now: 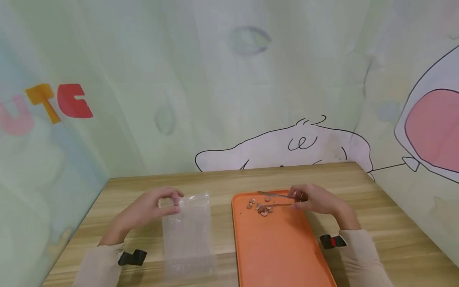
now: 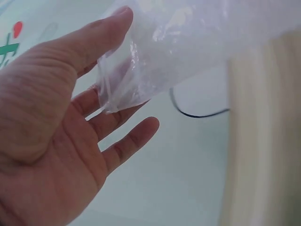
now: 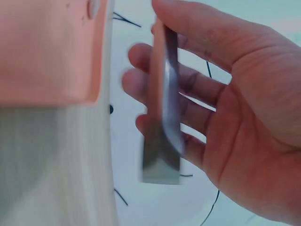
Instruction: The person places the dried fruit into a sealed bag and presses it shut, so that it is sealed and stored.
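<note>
At the left of the head view, my left hand [image 1: 154, 204] pinches the top edge of a clear plastic bag [image 1: 188, 241] between thumb and fingers. The bag [image 2: 188, 42] hangs flat and looks empty; in the left wrist view the little finger stands apart from it. My right hand [image 1: 317, 198] holds metal tongs [image 1: 276, 195] by their closed end, with both arms spread apart over an orange tray [image 1: 279, 251]. Small brown curled pieces [image 1: 264, 213] lie at the tray's far end, below the tong tips. In the right wrist view the tongs [image 3: 164, 99] are blurred.
A wood-grain table [image 1: 136, 184] carries the tray and meets a printed curtain [image 1: 143, 99] at its back edge. The tray has a low raised rim and stands right of the bag. Dark straps with small mounts [image 1: 132, 258] sit on both wrists.
</note>
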A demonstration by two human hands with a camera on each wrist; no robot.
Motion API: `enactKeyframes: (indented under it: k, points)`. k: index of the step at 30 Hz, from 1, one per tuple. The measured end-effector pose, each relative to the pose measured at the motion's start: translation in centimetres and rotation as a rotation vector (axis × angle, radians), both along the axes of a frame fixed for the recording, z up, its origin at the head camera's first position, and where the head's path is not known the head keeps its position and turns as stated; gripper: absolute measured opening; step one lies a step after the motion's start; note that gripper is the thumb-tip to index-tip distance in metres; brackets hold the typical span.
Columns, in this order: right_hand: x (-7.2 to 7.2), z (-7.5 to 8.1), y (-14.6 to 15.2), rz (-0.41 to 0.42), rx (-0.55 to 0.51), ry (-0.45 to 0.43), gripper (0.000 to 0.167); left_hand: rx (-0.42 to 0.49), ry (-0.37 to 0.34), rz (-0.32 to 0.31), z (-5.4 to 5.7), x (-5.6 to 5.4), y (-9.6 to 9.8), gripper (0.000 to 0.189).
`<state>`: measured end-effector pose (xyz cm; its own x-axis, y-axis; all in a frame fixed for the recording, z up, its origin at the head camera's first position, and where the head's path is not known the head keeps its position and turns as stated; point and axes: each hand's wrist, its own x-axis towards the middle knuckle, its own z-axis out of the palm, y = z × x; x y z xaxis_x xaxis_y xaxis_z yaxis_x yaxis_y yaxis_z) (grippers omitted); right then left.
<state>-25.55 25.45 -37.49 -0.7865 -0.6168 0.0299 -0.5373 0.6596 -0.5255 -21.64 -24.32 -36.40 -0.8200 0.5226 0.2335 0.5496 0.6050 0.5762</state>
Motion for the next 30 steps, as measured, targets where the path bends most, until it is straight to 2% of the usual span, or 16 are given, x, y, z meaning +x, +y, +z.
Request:
enactKeyframes:
  k: [4,7,13,16,18,24,30]
  points:
    - [-1.2,0.1,-0.8,-0.028,0.007,0.037,0.023,0.046,0.065,0.017,1.7,-0.7,0.5,0.02]
    - [-1.9,-0.1,-1.3,-0.026,0.013,0.046,0.024,0.093,0.113,0.025,2.5,-0.9,1.0,0.023]
    - [-2.7,-0.4,-1.8,-0.024,0.039,0.029,0.019,0.18,0.253,0.016,2.5,-1.0,2.7,0.027]
    - [-2.9,-0.5,-2.1,-0.019,0.058,0.035,0.015,0.177,0.303,-0.011,2.2,-0.9,3.6,0.027]
    - [-3.1,-0.4,-2.2,-0.023,0.071,0.046,0.012,0.169,0.294,-0.037,2.2,-0.9,4.0,0.026]
    - [-3.7,-0.1,-2.7,-0.038,0.11,0.078,0.006,0.168,0.18,-0.129,2.7,-1.1,4.3,0.023]
    - [-4.4,-0.7,-3.2,-0.057,0.141,0.094,0.006,0.141,0.012,-0.165,3.1,-1.0,4.0,0.021]
